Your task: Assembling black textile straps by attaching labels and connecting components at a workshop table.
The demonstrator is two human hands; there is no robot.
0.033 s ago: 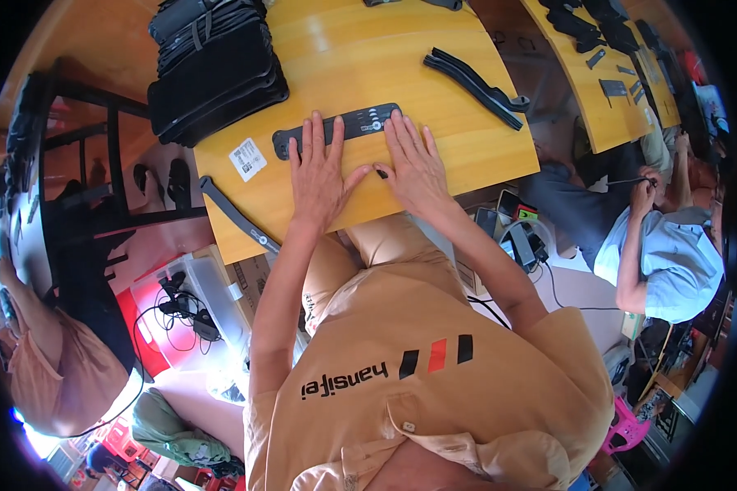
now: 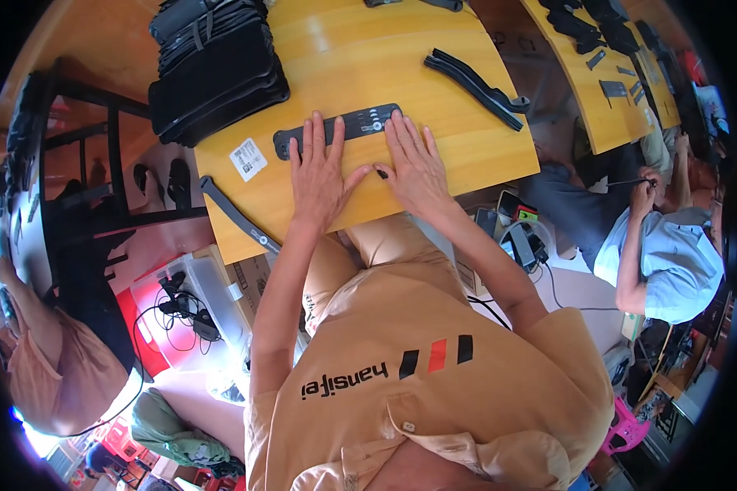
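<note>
A flat black strip with rounded ends and white printed marks (image 2: 354, 126) lies across the yellow table (image 2: 336, 74) in front of me. My left hand (image 2: 319, 176) rests flat with its fingertips on the left half of the strip. Beside it, my right hand (image 2: 418, 168) also lies flat, its fingertips at the strip's right end. Both hands have their fingers stretched out and grip nothing. A small dark spot or bit shows at my right thumb; I cannot make out what it is.
A tall stack of black fabric pieces (image 2: 221, 90) stands at the back left. A white label (image 2: 247, 159) and a narrow black strap (image 2: 236, 214) lie at the left. Bundled black strips (image 2: 477, 86) lie at the right. People sit on both sides; another table (image 2: 610, 106) holds black parts.
</note>
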